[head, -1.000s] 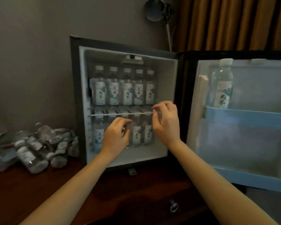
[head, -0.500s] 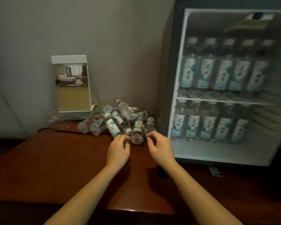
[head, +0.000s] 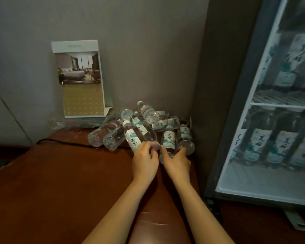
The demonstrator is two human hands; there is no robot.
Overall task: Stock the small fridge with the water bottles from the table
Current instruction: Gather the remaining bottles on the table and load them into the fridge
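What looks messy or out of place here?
The bottles lie jumbled on their sides in a heap on the table, over crumpled plastic wrap, unlike the upright rows in the fridge. Nothing looks spilled.

The left hand grips a labelled bottle, the right hand curls round the neighbouring bottle, both at the front of the heap of water bottles on the brown table, just beside the open, well-stocked fridge.
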